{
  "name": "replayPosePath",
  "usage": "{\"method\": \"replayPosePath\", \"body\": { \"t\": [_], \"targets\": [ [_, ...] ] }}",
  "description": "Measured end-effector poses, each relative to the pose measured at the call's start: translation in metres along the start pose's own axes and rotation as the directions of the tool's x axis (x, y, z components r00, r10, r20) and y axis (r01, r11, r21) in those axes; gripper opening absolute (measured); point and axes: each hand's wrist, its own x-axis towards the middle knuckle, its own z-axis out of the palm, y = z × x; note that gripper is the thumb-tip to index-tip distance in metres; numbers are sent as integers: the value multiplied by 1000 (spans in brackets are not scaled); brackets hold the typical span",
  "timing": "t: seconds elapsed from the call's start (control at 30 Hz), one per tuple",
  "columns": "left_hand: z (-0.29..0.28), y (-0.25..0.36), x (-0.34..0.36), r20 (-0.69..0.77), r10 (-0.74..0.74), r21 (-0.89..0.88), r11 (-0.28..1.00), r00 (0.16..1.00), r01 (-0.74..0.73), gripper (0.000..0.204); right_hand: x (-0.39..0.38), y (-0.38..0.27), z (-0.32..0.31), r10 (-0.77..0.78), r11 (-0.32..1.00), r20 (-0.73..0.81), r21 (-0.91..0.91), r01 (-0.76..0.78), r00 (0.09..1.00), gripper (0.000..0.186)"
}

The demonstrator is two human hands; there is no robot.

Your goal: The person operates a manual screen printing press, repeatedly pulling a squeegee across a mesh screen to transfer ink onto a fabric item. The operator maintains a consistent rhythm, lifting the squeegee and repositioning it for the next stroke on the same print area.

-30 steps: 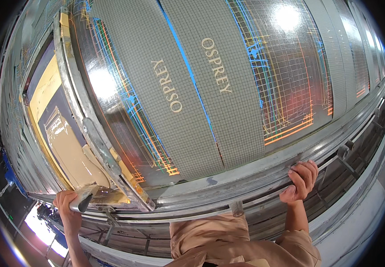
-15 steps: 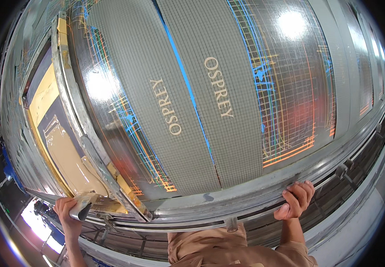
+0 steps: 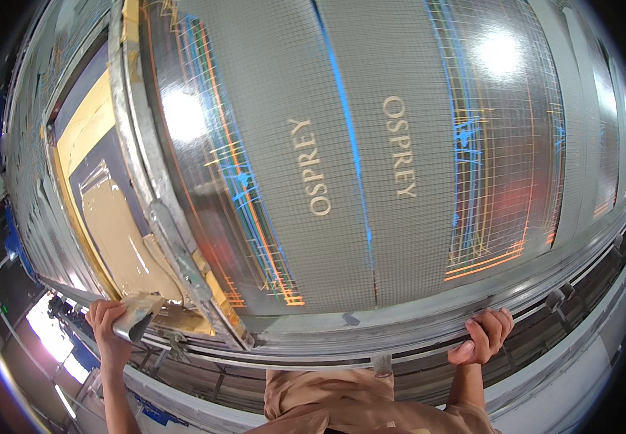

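Note:
At lower left, my left hand (image 3: 105,318) is closed round the end of a squeegee (image 3: 133,327) with a grey metal holder and tan ink smeared on it. The squeegee lies at the near end of a screen-printing frame (image 3: 175,253), whose mesh carries a pool of wet tan ink (image 3: 114,217). My right hand (image 3: 488,336) is at the metal rail (image 3: 414,325) along the table's near edge, its fingers curled in and nothing visible in them. Right of the frame lie grey gridded fabric panels (image 3: 349,173) with tan printed lettering.
Orange, blue and green marking lines (image 3: 483,181) cover the dark table between panels. More grey fabric pieces (image 3: 580,108) lie farther right. A metal stop (image 3: 381,364) sticks out below the rail near my body. Yellow tape (image 3: 85,123) borders the frame's mesh.
The view has turned slightly, so the frame and panels sit farther right in the picture. My left hand keeps its hold on the squeegee, and my right hand stays curled by the rail.

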Motion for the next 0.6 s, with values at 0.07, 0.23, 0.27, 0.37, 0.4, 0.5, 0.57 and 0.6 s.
{"method": "replayPosePath", "body": {
  "t": [0.07,0.23,0.27,0.37,0.4,0.5,0.57,0.6],
  "targets": [
    [1,0,2,-5,0,-20,1000,1000,0,38,-1,1,-1,-2,1000,-11,-6,1,1000,31],
    [4,-7,-11,-15,12,-58,998,1000,-13,41,0,0,4,-32,999,-46,26,33,998,30],
    [3,-11,-10,-22,34,-59,998,999,-35,42,1,-3,5,-27,999,-53,24,28,998,29],
    [2,-8,-12,38,0,-40,999,999,2,45,0,-5,13,-27,999,-105,19,29,994,28],
    [2,-5,-17,3,13,-66,998,1000,-13,46,4,-4,15,-39,999,-140,22,43,989,28],
    [2,2,-23,-103,79,-141,986,992,-93,46,17,-15,4,12,1000,-29,-22,-12,1000,18],
    [5,-8,-23,-173,155,-179,966,973,-186,46,22,-45,-5,96,995,-24,-15,-96,995,11],
    [2,-14,-21,-176,167,-236,950,970,-206,42,24,-59,-7,118,993,-107,43,-114,987,9]
  ]
}}
